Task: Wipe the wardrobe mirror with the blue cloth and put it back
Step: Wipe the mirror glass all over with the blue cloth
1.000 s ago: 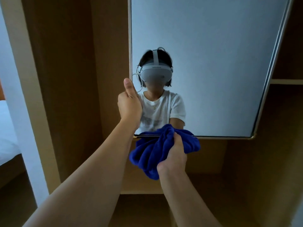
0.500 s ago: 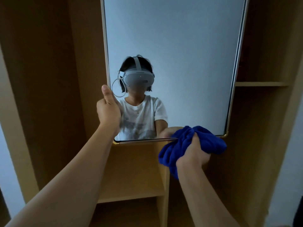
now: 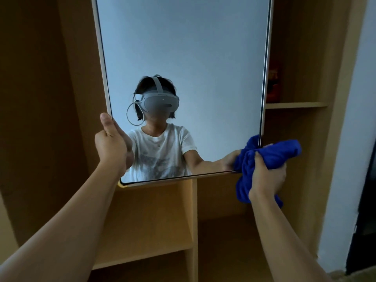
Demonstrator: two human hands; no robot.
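Note:
The tall wardrobe mirror point(image 3: 203, 58) with a pale frame hangs in front of wooden shelving. My left hand point(image 3: 110, 142) grips the mirror's left edge near the bottom, thumb up along the frame. My right hand point(image 3: 266, 176) holds the bunched blue cloth point(image 3: 278, 152) against the mirror's bottom right corner. Part of the cloth hangs below my hand. The mirror reflects a person in a white shirt wearing a headset.
Wooden shelves point(image 3: 154, 253) and a vertical divider point(image 3: 194, 220) stand behind and below the mirror. A higher shelf point(image 3: 295, 104) at right carries a red object point(image 3: 273, 84). A white wall point(image 3: 350, 159) borders the right side.
My right hand has carried the blue cloth rightwards along the mirror's bottom edge to its right corner. My left hand has kept its grip on the left edge.

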